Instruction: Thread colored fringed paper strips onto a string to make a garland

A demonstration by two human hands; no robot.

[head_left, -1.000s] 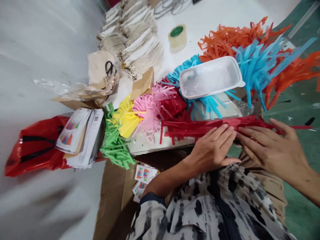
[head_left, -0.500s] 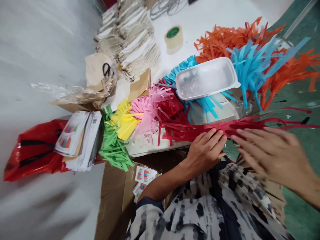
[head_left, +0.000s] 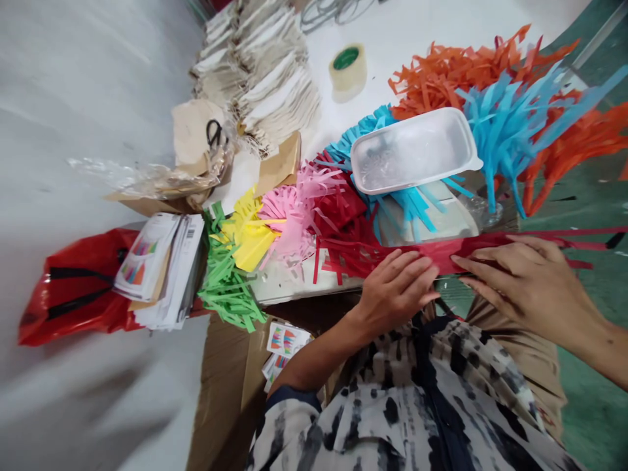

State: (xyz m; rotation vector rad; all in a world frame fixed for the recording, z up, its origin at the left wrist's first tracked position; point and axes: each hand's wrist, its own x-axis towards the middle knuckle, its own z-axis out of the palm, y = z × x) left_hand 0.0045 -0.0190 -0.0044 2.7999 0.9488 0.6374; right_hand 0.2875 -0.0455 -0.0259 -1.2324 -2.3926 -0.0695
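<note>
Head view: two hands on one red paper fringe [head_left: 436, 250].
Left hand [head_left: 395, 294] lies open on it; right hand [head_left: 532, 291] pinches its end, above the table's edge. Nearby: five other fringe colours, one white tray [head_left: 415, 150], one tape roll [head_left: 347, 72], white table [head_left: 338, 124], green floor [head_left: 593, 405].

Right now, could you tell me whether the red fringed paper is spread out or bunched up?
Spread out: the red fringed paper lies in a long band under the left hand and right hand, strips extending beyond both.
</note>
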